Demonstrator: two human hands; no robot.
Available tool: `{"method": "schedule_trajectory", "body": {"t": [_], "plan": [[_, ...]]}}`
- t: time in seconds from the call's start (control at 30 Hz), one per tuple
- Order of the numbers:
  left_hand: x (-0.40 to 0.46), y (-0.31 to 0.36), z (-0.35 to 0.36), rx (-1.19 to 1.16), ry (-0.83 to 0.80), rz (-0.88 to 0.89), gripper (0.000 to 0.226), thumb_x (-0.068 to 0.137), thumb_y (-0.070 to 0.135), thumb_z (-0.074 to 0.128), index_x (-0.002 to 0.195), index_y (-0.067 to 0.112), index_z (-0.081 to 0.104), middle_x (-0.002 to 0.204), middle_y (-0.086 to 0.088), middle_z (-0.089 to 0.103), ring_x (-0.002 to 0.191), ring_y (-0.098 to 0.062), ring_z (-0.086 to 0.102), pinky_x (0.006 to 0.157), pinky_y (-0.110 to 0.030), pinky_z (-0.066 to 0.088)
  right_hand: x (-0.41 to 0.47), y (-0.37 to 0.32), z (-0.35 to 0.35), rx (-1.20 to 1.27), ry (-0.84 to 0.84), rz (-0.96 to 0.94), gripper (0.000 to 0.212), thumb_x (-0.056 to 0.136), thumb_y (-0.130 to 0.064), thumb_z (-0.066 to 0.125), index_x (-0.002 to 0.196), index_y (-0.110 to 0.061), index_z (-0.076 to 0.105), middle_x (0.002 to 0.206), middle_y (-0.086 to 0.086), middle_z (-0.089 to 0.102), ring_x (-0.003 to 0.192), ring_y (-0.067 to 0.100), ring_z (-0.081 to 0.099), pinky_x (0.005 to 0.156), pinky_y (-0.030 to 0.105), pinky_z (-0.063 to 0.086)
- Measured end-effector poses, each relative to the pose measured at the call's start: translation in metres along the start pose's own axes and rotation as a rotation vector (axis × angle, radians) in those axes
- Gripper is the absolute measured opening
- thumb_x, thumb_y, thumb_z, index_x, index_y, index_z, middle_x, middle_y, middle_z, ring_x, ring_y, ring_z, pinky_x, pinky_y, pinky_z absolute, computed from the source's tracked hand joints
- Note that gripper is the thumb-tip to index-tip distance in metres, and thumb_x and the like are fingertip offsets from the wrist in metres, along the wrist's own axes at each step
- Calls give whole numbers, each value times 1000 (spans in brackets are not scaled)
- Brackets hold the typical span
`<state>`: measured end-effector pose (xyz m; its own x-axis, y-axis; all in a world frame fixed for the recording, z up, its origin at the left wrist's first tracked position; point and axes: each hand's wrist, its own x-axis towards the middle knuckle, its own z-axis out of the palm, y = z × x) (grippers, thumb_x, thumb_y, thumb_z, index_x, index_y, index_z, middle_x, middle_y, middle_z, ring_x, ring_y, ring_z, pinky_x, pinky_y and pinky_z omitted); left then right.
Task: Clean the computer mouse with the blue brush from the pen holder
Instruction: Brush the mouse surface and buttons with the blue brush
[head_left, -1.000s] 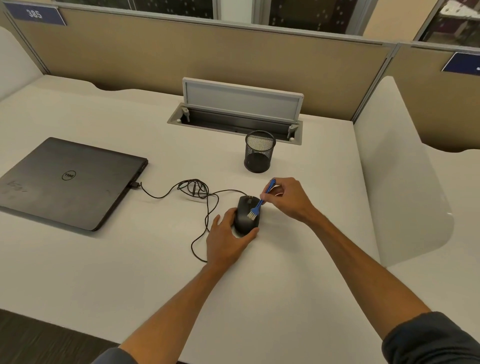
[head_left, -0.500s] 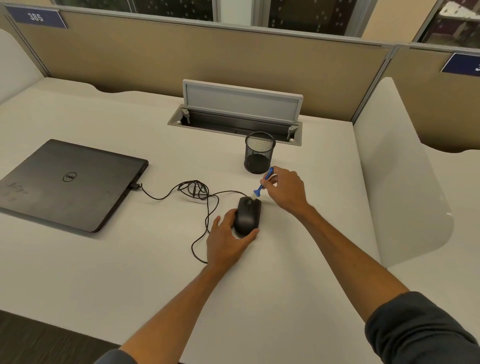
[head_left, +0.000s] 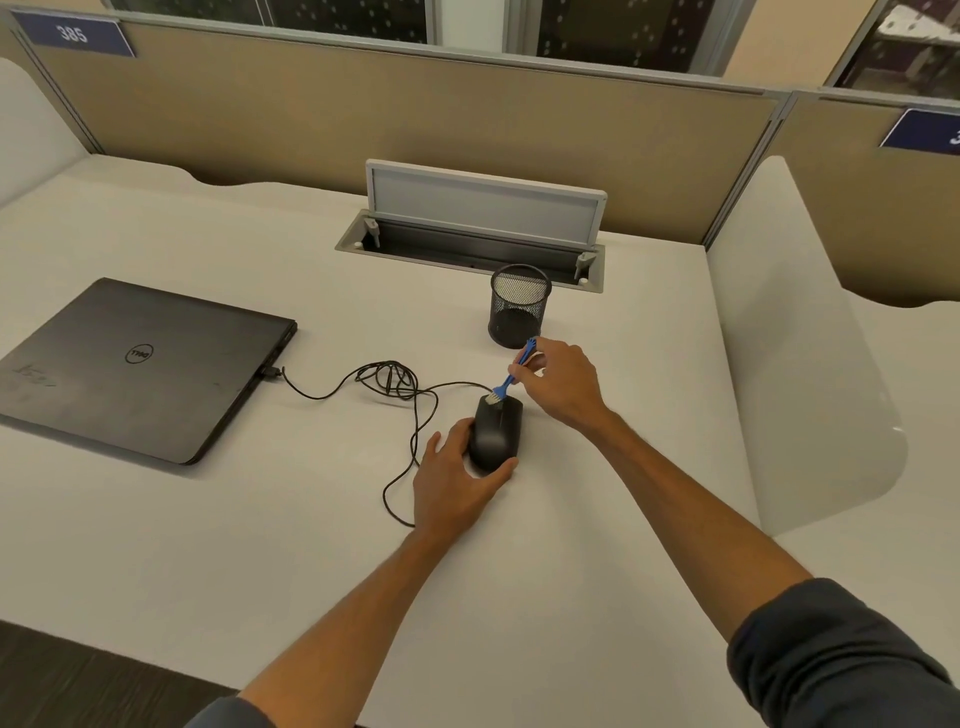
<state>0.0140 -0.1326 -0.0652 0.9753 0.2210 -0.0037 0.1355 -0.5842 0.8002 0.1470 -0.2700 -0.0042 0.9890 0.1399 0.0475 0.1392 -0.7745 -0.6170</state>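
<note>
A black wired computer mouse (head_left: 494, 431) lies on the white desk (head_left: 260, 545), near the middle. My left hand (head_left: 457, 480) cups its near end, thumb on the left side and fingers around the right. My right hand (head_left: 563, 384) pinches a small blue brush (head_left: 511, 376) by its handle. The brush slants down to the left, and its pale bristles touch the mouse's far end, near the cable. A black mesh pen holder (head_left: 519, 305) stands upright just beyond the brush and looks empty.
A shut dark laptop (head_left: 135, 364) lies at the left, and the mouse cable (head_left: 395, 387) runs to it in a loose tangle. An open cable hatch (head_left: 472, 239) sits behind the pen holder. A white divider panel (head_left: 800, 338) bounds the desk's right side.
One second ago the bristles were on the mouse's right side. My right hand then lifted the brush away toward the pen holder. Now the bristles are back down on the mouse's far end.
</note>
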Motion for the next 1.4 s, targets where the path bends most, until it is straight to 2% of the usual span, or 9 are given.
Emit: {"method": "schedule_trajectory", "body": {"t": [0.1,0.2,0.33,0.47,0.73,0.87,1.0,1.13,1.4], "plan": [[0,0,0,-2,8,4,79,67,73,60,133,35,38,129,13,55,128,-18,35,106,-34,25,1,-4,0,-19,49,-13,36,86,-38,64,111,-11,62,103,7,72,88,23,65,76,28,43],[0,-1,0,7,-7,-4,81,67,74,59,134,34,38,131,11,53,131,-21,33,107,-39,27,0,-10,2,48,-34,-23,32,85,-39,65,105,-15,64,99,4,72,88,22,66,78,30,47],[0,0,0,5,4,-1,78,66,74,59,132,35,39,128,12,55,129,-20,35,106,-39,29,0,-12,3,-46,25,-34,39,87,-38,63,116,-12,61,107,7,71,93,25,66,77,28,42],[1,0,0,7,-15,-13,82,67,74,59,134,33,38,132,10,53,133,-24,32,107,-43,29,1,-16,7,-3,-43,-11,39,86,-41,64,113,-13,62,107,6,71,92,22,65,78,29,43],[1,0,0,7,-1,3,75,67,73,60,130,35,41,125,13,57,128,-19,37,107,-42,30,-8,-10,6,-116,59,-118,40,89,-39,60,118,-12,61,105,7,73,89,26,67,74,27,39],[0,1,0,8,13,3,73,68,70,61,128,35,41,123,15,57,125,-18,39,106,-39,30,-18,-7,3,-113,15,-226,26,89,-38,59,106,-19,64,98,6,74,84,26,66,75,32,50],[1,1,0,66,-41,-48,92,68,72,61,143,28,28,142,7,44,134,-24,32,105,-48,35,-27,-9,-3,-80,-44,-275,23,90,-39,57,102,-21,65,96,5,73,84,24,65,77,40,55],[1,2,-1,76,-32,-21,93,68,70,63,144,28,28,150,10,30,136,-21,29,104,-47,37,-39,-11,-6,-41,-83,-305,20,89,-37,59,99,-21,65,94,3,73,85,24,65,77,42,54],[-2,8,-3,6,11,-49,104,64,66,69,145,30,16,140,5,47,127,-16,42,97,-39,42,-63,-14,-8,27,-134,-349,18,87,-39,61,97,-24,65,88,1,74,77,19,65,73,39,56]]}}
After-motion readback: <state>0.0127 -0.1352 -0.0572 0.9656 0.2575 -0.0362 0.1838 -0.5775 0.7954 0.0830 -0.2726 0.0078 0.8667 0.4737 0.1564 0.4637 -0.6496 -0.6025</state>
